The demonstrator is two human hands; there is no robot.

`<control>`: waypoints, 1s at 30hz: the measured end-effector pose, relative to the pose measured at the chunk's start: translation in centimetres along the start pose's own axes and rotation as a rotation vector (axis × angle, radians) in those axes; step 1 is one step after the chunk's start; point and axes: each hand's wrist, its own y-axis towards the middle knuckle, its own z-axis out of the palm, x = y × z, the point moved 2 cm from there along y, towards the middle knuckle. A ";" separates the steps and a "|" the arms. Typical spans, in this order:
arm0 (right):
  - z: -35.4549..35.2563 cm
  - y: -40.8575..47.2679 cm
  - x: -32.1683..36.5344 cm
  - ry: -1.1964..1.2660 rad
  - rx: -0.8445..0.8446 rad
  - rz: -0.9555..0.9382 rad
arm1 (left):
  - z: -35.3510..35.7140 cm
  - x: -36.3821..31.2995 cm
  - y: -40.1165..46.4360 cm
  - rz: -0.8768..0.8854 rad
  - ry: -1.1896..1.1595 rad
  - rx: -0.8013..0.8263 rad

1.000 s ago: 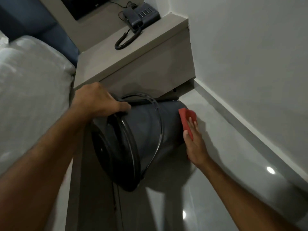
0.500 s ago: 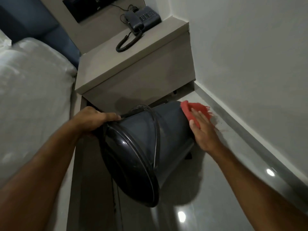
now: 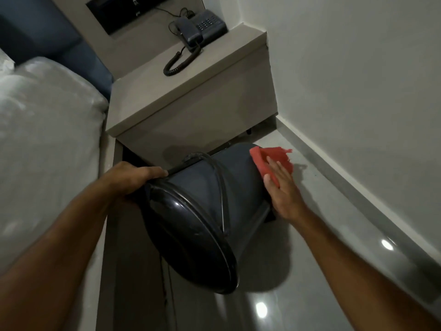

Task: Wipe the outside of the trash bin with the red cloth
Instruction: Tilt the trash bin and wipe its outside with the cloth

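the bin (image 3: 191,211) lies tipped above the floor (image 3: 322,235), lid end toward the camera, base toward the nightstand (image 3: 191,111). the left hand (image 3: 128,177) clenches its rim; the right hand (image 3: 284,187), fingers flat, presses the cloth (image 3: 265,158) against the bin's far side.

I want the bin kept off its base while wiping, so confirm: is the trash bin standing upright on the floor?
No: the left hand tips the trash bin over by its rim, lid facing the camera.
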 end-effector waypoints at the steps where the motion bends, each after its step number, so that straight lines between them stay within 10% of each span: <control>1: -0.3 0.4 0.3 0.017 0.039 0.042 | 0.0 0.0 0.1 -0.005 -0.002 -0.001; 7: 3.3 -6.2 8.3 0.197 0.104 -0.353 | 1.0 0.2 0.2 -0.049 -0.031 0.036; 14: 5.2 -9.6 4.9 0.200 -0.074 -0.401 | 0.9 0.8 0.6 -0.033 -0.034 0.069; 30: 0.7 2.4 1.0 0.432 -0.229 0.383 | 0.7 -2.5 -0.8 0.062 0.008 0.031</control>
